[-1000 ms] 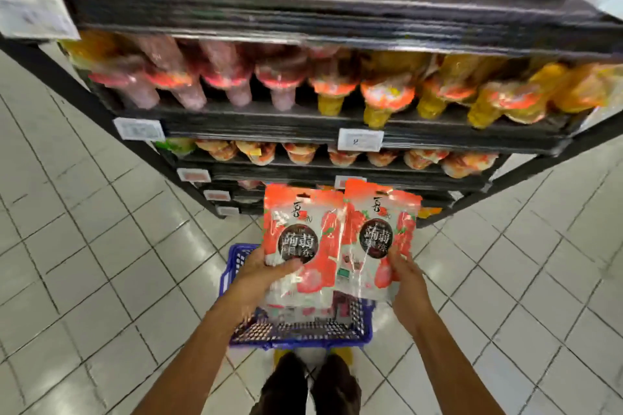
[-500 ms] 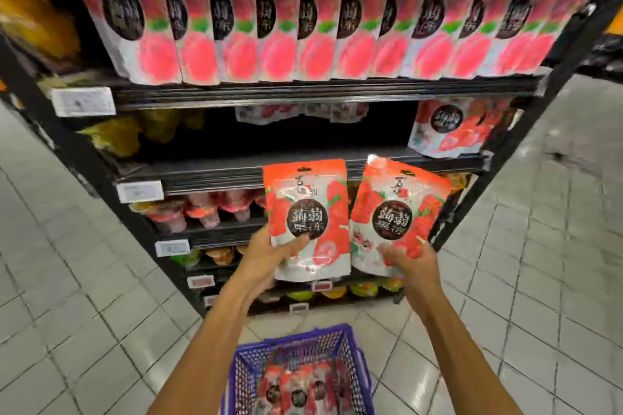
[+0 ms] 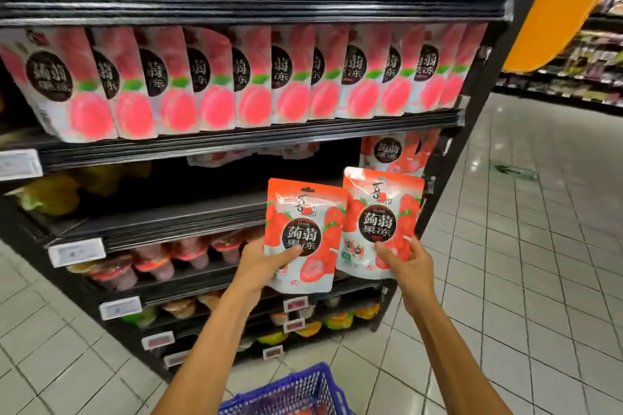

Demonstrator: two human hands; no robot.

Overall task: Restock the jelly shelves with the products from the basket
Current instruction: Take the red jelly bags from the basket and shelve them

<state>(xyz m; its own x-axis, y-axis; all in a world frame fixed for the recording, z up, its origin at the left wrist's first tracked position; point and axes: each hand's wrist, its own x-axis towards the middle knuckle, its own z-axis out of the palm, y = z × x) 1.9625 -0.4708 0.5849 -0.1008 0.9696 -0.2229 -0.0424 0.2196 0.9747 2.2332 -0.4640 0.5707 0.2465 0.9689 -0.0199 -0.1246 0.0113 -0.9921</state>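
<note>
Left jelly pouch (image 3: 305, 232) is held upright in front of the middle shelf (image 3: 185, 222). The left grip (image 3: 261, 263) grasps its lower edge, thumb across the front. Right jelly pouch (image 3: 382, 219) is just beside it, slightly higher and tilted, with the right grip (image 3: 408, 266) grasping its bottom. A matching shelved pouch (image 3: 394, 152) stands behind. The blue basket (image 3: 296, 391) sits on the floor below.

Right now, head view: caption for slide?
Left hand and right hand hold two strawberry jelly pouches before the shelf.
</note>
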